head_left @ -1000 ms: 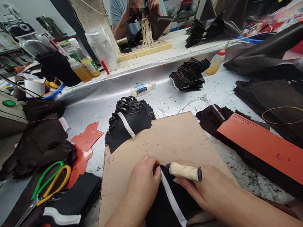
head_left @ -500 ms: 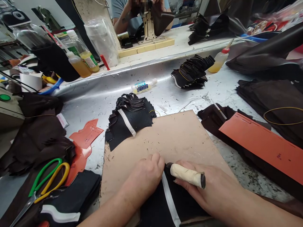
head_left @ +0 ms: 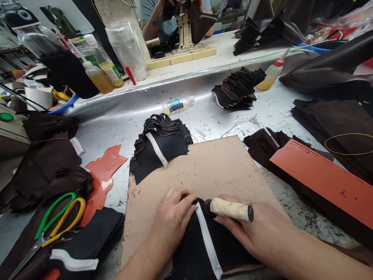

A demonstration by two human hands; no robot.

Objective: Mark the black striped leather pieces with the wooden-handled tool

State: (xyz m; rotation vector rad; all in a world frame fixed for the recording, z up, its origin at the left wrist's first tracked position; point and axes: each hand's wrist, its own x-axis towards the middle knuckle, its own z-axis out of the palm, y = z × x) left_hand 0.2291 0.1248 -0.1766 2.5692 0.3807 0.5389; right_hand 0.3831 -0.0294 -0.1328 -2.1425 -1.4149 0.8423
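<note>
A black piece (head_left: 189, 249) with a white strip (head_left: 207, 237) running down it lies on the tan board (head_left: 221, 167). My left hand (head_left: 176, 212) pinches the top left edge of this piece beside the strip's upper end. In my right hand (head_left: 250, 223) is a hammer-like tool (head_left: 231, 209) with a pale wrapped handle, its dark head resting at the piece's top edge, right of the strip. Farther up, a stack of black pieces (head_left: 171, 146) with a white strip on top overlaps the board's upper left corner.
Scissors (head_left: 43, 237) and black pieces (head_left: 96, 237) lie at left, near orange templates (head_left: 106, 165). A long orange template (head_left: 323, 179) is at right. Beyond are a small bottle (head_left: 177, 105), a bundle (head_left: 236, 89) and a glue bottle (head_left: 271, 76). A person (head_left: 148, 23) sits across.
My left hand has shifted left and its fingers have spread along the piece's edge, uncovering the strip's top end. The tool's handle has tilted slightly upward in my right hand.
</note>
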